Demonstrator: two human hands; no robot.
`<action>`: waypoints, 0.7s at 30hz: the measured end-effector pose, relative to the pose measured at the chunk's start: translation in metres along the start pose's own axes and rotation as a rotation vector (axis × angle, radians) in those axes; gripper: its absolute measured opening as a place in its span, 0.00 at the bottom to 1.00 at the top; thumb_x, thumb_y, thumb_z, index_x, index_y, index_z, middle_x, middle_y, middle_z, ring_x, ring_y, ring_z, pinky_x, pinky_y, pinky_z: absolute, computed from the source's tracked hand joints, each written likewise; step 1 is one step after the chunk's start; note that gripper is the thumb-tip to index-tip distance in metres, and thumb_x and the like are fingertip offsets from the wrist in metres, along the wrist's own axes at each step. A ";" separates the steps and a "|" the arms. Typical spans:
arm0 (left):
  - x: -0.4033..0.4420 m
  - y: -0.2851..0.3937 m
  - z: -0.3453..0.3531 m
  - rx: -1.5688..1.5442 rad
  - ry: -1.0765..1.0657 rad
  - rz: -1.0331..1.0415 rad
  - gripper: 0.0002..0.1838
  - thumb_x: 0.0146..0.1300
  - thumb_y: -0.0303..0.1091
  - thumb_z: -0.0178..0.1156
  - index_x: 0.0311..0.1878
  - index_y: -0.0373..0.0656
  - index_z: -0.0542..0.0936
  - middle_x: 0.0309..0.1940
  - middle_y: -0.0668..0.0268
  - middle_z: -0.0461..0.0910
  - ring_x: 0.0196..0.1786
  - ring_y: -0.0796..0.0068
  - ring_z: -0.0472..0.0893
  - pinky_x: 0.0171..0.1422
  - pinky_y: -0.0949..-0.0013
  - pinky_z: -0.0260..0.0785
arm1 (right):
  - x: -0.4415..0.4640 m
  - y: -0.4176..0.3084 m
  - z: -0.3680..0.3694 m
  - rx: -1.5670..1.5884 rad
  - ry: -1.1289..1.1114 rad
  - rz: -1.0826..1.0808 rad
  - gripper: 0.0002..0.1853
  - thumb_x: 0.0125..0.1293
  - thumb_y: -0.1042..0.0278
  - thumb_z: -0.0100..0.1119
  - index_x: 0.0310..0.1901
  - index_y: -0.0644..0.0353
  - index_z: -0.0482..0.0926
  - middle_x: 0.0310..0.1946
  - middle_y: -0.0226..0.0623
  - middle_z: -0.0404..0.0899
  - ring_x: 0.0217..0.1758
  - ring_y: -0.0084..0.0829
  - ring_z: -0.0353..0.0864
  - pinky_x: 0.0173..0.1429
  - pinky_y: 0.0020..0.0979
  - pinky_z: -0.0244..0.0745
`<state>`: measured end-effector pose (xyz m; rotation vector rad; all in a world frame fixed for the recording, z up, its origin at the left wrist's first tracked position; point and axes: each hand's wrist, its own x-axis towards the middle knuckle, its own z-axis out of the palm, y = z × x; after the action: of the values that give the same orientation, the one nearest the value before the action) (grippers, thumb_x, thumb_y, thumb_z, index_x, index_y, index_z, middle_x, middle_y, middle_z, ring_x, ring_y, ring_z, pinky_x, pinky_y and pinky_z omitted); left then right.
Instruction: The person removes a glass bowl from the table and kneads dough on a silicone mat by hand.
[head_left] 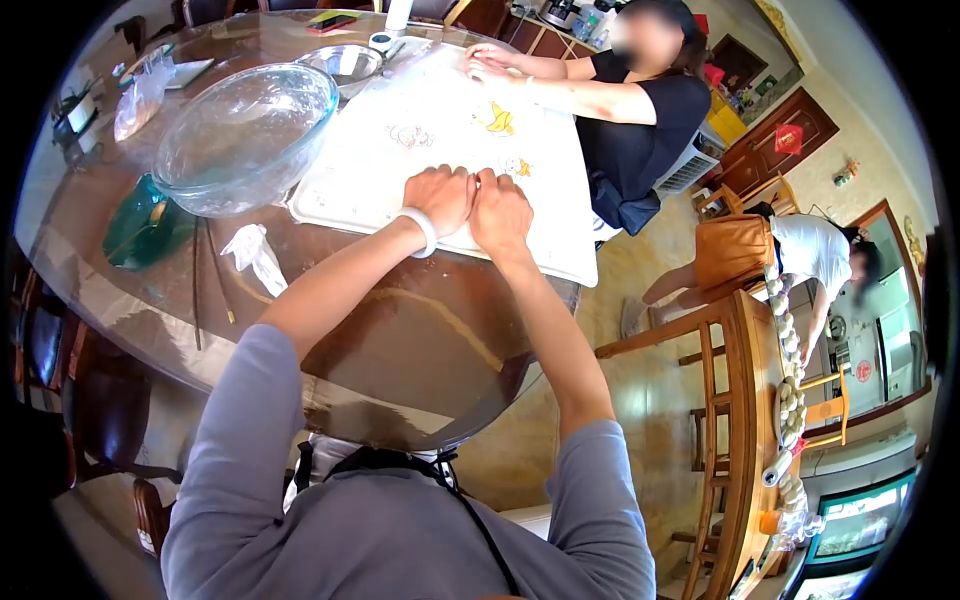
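Observation:
My left hand [440,195], with a white band on its wrist, is closed, its fingers curled under. Beside it, my right hand [500,208] is closed too, thumbs and index fingers meeting. Whatever they hold, if anything, is hidden behind the knuckles. Both hands are over the near edge of a white mat [560,235] printed with cartoon figures. At the mat's left stands a large glass bowl [250,135], with pale smears on its wall. Behind it is a metal bowl [345,62].
A green dish [150,225], chopsticks [200,290] and a crumpled tissue [256,255] lie left on the round table [400,370]. Across the mat, a person in black [640,120] works with both hands. Right, another person [810,250] bends over a wooden table [745,400] bearing rows of pale dough pieces.

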<state>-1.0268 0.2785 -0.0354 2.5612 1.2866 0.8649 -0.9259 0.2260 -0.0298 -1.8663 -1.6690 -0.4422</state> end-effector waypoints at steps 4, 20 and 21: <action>0.014 -0.005 0.008 -0.039 -0.079 0.024 0.19 0.69 0.42 0.39 0.32 0.41 0.77 0.25 0.50 0.80 0.32 0.51 0.80 0.39 0.51 0.71 | 0.009 0.011 0.019 0.131 -0.011 0.014 0.10 0.65 0.61 0.51 0.36 0.60 0.75 0.27 0.49 0.76 0.30 0.53 0.79 0.37 0.48 0.74; 0.038 -0.017 0.008 -0.189 -0.099 -0.127 0.22 0.67 0.45 0.41 0.33 0.39 0.80 0.32 0.49 0.81 0.38 0.49 0.80 0.47 0.52 0.70 | 0.039 0.026 0.026 0.266 -0.262 0.323 0.15 0.67 0.59 0.43 0.42 0.58 0.76 0.30 0.48 0.82 0.38 0.50 0.81 0.48 0.44 0.73; 0.034 -0.018 0.006 -0.227 -0.092 -0.125 0.23 0.67 0.45 0.41 0.32 0.38 0.80 0.32 0.49 0.81 0.38 0.49 0.80 0.47 0.52 0.70 | 0.034 0.028 0.017 0.373 -0.270 0.372 0.15 0.67 0.59 0.43 0.43 0.57 0.76 0.31 0.47 0.82 0.38 0.50 0.81 0.49 0.43 0.72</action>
<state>-1.0200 0.3163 -0.0322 2.2931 1.2299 0.8079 -0.8958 0.2619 -0.0283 -1.9447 -1.3964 0.2669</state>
